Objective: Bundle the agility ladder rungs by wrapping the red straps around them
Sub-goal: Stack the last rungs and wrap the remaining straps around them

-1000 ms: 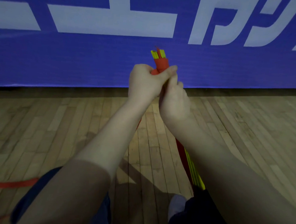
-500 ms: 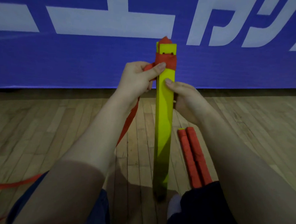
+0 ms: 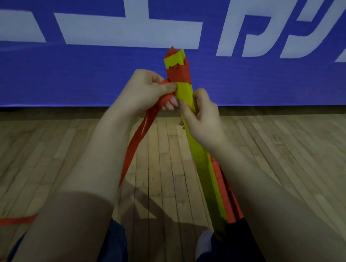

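A stack of flat yellow ladder rungs (image 3: 203, 168) stands nearly upright in front of me, its lower end between my legs and its top tilted left. A red strap (image 3: 178, 74) is wound around the stack near its top. My left hand (image 3: 148, 90) pinches the loose strap beside the rungs just below that winding. From it the strap hangs down to the floor on the left. My right hand (image 3: 203, 116) grips the stack from the right, a little lower than the left hand.
Red strap windings (image 3: 228, 195) show behind the lower right side of the rungs. More red strap (image 3: 7, 221) trails over the wooden floor at the lower left. A blue banner (image 3: 70, 75) with white lettering closes off the far side.
The rung stack has tilted so its top leans left. My right hand has closed round the stack. My left hand has shifted down to just below the winding.
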Demonstrator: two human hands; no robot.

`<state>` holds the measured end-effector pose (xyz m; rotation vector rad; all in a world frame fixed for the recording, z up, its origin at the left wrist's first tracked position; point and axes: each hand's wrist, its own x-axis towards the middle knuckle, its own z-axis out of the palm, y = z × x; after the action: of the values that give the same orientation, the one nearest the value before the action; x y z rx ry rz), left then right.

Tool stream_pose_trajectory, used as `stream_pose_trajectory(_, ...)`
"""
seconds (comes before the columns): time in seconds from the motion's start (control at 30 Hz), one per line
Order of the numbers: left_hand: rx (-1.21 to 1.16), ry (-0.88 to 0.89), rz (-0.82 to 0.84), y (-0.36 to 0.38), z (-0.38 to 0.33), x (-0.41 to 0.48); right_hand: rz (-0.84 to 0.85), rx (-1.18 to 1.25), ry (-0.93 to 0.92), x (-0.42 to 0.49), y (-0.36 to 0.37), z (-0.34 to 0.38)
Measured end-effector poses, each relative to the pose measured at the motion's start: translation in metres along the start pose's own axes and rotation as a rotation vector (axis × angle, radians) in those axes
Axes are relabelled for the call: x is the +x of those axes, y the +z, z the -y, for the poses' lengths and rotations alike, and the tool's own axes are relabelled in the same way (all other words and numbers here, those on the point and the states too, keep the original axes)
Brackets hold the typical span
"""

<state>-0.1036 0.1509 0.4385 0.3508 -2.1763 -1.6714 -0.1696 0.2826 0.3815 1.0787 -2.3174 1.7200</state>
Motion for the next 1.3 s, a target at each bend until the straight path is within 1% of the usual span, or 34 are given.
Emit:
stream_pose_trajectory(0.07, -0.022, -0.018, 0.017, 0.001, -0.004, -0.002, -0.014, -0.148, -0.110, -0.004, 0.001, 0.002)
stream_pose_trajectory(0.17, -0.030, -0.018, -0.020, 0.002, -0.009, -0.005, -0.011, -0.276, -0.200, -0.006, 0.004, 0.008)
stream_pose_trajectory(0.27, -0.042, -0.026, -0.057, 0.010, -0.011, -0.009, -0.003, -0.395, -0.205, -0.005, 0.007, 0.009)
stream_pose_trajectory(0.4, 0.031, 0.032, -0.261, 0.024, -0.002, -0.004, 0.006, -0.532, -0.215, -0.006, 0.012, 0.010)
stream_pose_trajectory(0.47, 0.056, 0.041, -0.321, 0.025, 0.003, 0.000, -0.012, -0.539, -0.223, -0.008, 0.013, 0.011)
stream_pose_trajectory(0.5, 0.049, 0.049, -0.338, 0.024, 0.005, 0.001, -0.014, -0.486, -0.205, -0.008, 0.012, 0.011)
stream_pose_trajectory(0.53, 0.027, 0.061, -0.350, 0.022, 0.005, 0.002, -0.002, -0.355, -0.165, -0.008, 0.009, 0.011)
stream_pose_trajectory(0.63, -0.047, 0.092, -0.345, 0.016, 0.007, 0.002, 0.041, 0.254, 0.056, -0.004, -0.002, 0.013)
stream_pose_trajectory(0.67, -0.060, 0.104, -0.325, 0.015, 0.007, 0.002, 0.054, 0.413, 0.137, -0.001, -0.007, 0.014)
stream_pose_trajectory(0.7, -0.072, 0.117, -0.301, 0.015, 0.007, 0.001, 0.081, 0.508, 0.212, 0.001, -0.012, 0.012)
stream_pose_trajectory(0.73, -0.080, 0.129, -0.276, 0.015, 0.007, 0.001, 0.135, 0.548, 0.267, 0.003, -0.016, 0.010)
stream_pose_trajectory(0.8, -0.093, 0.142, -0.229, 0.017, 0.008, 0.001, 0.276, 0.561, 0.318, 0.002, -0.018, 0.006)
stream_pose_trajectory(0.87, -0.110, 0.145, -0.206, 0.020, 0.009, -0.001, 0.336, 0.596, 0.372, -0.001, -0.016, 0.006)
stream_pose_trajectory(1.0, -0.121, 0.142, -0.176, 0.019, 0.007, -0.003, 0.450, 0.781, 0.455, -0.003, -0.012, 0.017)
stream_pose_trajectory(1.07, -0.107, 0.132, -0.127, 0.013, 0.005, -0.004, 0.428, 0.787, 0.440, -0.004, -0.012, 0.019)
stream_pose_trajectory(1.17, -0.113, 0.098, -0.013, -0.002, 0.003, -0.006, 0.307, 0.770, 0.397, -0.001, -0.013, 0.015)
stream_pose_trajectory(1.3, -0.054, 0.050, 0.080, -0.017, 0.000, -0.010, 0.218, 0.637, 0.348, 0.006, -0.021, 0.010)
